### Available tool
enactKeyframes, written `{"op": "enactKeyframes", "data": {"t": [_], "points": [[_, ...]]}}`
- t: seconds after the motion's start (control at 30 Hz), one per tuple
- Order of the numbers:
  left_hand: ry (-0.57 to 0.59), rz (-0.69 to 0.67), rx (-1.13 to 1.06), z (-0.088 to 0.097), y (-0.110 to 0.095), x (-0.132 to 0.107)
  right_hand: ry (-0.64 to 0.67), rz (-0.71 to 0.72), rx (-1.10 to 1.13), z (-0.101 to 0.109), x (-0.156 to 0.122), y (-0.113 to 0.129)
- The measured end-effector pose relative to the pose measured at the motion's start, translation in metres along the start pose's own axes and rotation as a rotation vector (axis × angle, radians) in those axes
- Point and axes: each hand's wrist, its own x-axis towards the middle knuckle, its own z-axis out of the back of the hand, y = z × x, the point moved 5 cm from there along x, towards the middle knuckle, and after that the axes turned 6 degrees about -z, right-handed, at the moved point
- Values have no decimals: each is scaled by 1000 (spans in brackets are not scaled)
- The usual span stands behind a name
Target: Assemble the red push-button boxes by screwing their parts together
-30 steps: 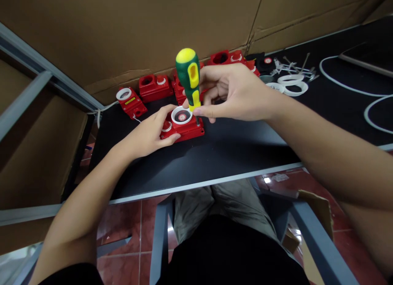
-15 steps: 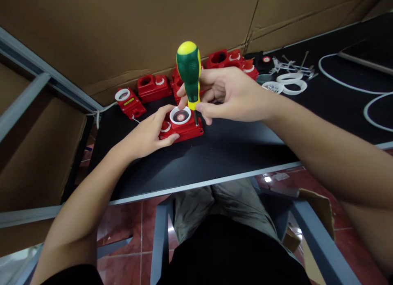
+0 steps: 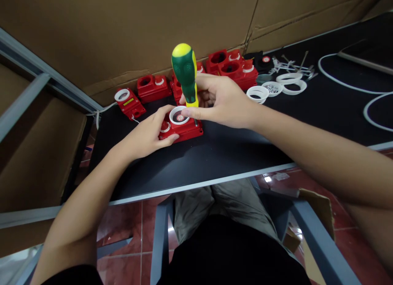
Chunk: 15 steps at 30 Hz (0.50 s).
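My right hand [image 3: 222,98] grips the lower part of a green and yellow screwdriver [image 3: 186,74], its handle standing nearly upright with a slight lean to the left. The metal tip reaches down to the right end of a red housing [image 3: 187,134]. This housing lies flat on the black table and carries a white ring [image 3: 179,115] around a dark round opening with a red and white label inside. My left hand [image 3: 150,131] holds the housing at its left end, fingers behind and thumb along the front side.
Several red housings [image 3: 152,88] stand along the cardboard wall [image 3: 153,31]. To the right lie white rings [image 3: 294,87], a ring-shaped dish of small metal parts [image 3: 272,88], metal pieces [image 3: 296,66] and a white cable [image 3: 340,83]. The table's front edge [image 3: 199,183] is close to my lap.
The screwdriver handle has tipped slightly left, and my right hand has turned and shifted left with it. White rings once behind that hand now show. My left hand and the housing stay put.
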Motion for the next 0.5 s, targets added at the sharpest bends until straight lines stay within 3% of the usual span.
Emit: {"op": "enactKeyframes", "data": {"t": [0.5], "points": [[-11,-2,-6,0,4,0,109,-85,60,18,6,7]]}}
